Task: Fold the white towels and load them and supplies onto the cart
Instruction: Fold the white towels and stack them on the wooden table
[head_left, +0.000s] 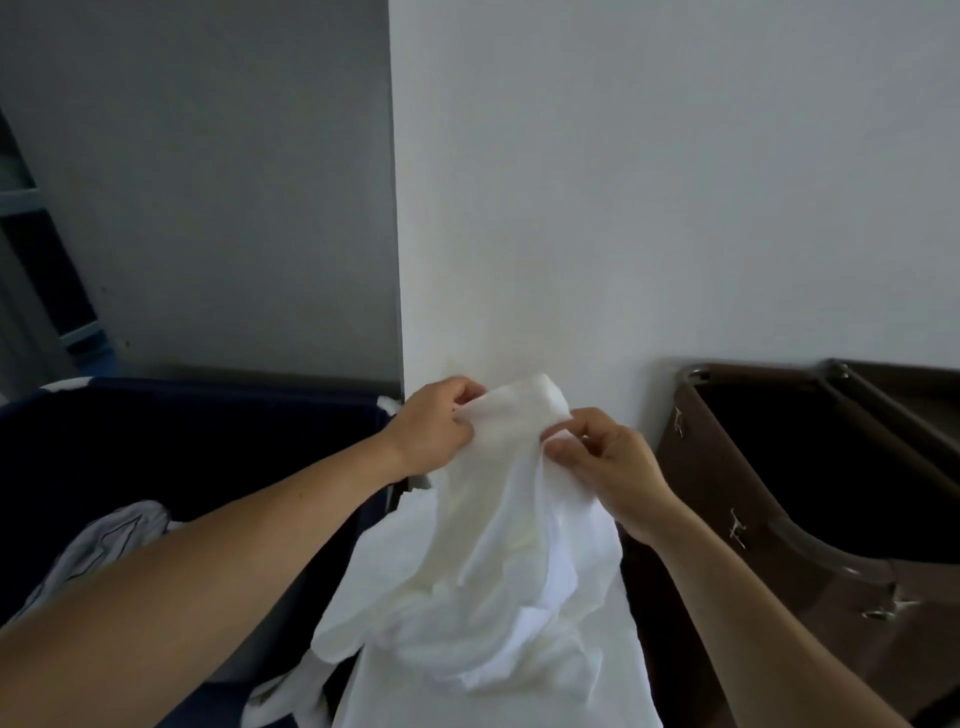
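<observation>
Right now the left hand (431, 428) and the right hand (610, 465) meet just below the centre of the frame, both gripping the top edge of a white towel (519, 525). The left hand reaches in from the lower left, its fingers curled over the edge and the thumb pressing the cloth from the near side. The right hand comes in from the lower right and pinches the same edge between thumb and bent fingers. It is just beside the left hand, and a small hump of towel stands up between the two. Below the hands the towel hangs in loose, crumpled folds. Its lower part lies bunched on a white surface (415, 696) that runs down to the bottom edge; whether that is a table top or more linen I cannot tell. At the left of the frame stands a dark blue bin (208, 387), its rim crossing behind the left forearm. A pale cloth (111, 540) with thin dark lines lies inside it at the lower left, partly hidden by that arm. At the right stands a brown bag (727, 519) with a metal rim, a dark open mouth and small metal clips on its side. A second rim of the same kind shows at the far right edge. Behind the hands a white wall (675, 182) fills the upper right and meets a grey one at a vertical corner.
</observation>
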